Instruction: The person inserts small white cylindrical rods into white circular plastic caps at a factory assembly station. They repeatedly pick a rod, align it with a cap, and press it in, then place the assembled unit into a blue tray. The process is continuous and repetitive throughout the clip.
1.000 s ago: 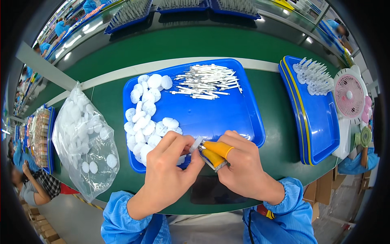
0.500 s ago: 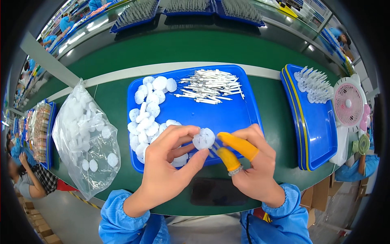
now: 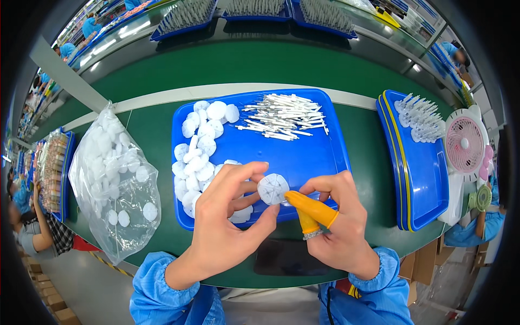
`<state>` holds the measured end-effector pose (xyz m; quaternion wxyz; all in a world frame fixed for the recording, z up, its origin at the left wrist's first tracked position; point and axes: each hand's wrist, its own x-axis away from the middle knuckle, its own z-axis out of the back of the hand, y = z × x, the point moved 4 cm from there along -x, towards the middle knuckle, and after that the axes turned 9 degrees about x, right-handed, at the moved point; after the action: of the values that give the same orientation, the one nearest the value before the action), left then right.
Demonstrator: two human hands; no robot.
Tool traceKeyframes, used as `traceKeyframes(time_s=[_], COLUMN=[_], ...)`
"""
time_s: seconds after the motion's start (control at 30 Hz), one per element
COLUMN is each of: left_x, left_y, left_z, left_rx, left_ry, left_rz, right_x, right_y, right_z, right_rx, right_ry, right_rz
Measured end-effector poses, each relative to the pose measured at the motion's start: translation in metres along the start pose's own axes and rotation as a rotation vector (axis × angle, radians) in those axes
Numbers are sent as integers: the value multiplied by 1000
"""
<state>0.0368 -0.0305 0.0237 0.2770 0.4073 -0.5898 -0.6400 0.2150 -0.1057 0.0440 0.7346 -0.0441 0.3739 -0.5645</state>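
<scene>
Green worktop (image 3: 162, 122), with a blue tray (image 3: 303, 157) at centre, a bag (image 3: 111, 179) of white discs to the left, and stacked trays (image 3: 411, 184) to the right beside a small pink fan (image 3: 465, 145).

Hand state: the left hand (image 3: 225, 216) and right hand (image 3: 338, 225) are brought together over the near edge of the blue tray. Both pinch one white disc (image 3: 272, 188) between their fingertips. The right thumb carries an orange finger cot (image 3: 313, 208). The disc is clear of the tray floor, held above it.

Tray contents: a pile of loose discs (image 3: 197, 157) at the left, and a heap of thin white sticks (image 3: 284, 116) at the far right corner.

Risks, as judged from this position:
- The grip is at the disc rim only. Uneven fingertip pressure could bend or crease the disc, or flick it out of the grip.
- A released disc would likely fall into the loose pile just beside the left hand and mix with untreated parts.
- The hands work at the tray's near edge. A slip toward the body could send the disc off the worktop.
- The fan may shift light parts.
</scene>
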Motion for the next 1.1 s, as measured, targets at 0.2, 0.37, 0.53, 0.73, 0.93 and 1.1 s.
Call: traceKeyframes(time_s=[0.2,0.37,0.53,0.73,0.93,1.1], left_x=[0,2,1,2,2,3], left_y=[0,-2,1,-1,2,3], left_z=[-2,-1,-1,-5,-5,-5], left_rx=[-20,0,20,17,-31,-65], left_ry=[29,50,-26,8,-1,-51], left_rz=[15,19,59,19,34,36], right_x=[-1,1,2,-1,2,-1], right_y=[-2,-3,-1,2,5,0], right_z=[-2,-3,2,-1,4,2], right_rx=[-43,-52,-6,-45,25,10], right_ry=[2,6,27,87,41,33], right_rz=[-35,20,-10,-5,9,10])
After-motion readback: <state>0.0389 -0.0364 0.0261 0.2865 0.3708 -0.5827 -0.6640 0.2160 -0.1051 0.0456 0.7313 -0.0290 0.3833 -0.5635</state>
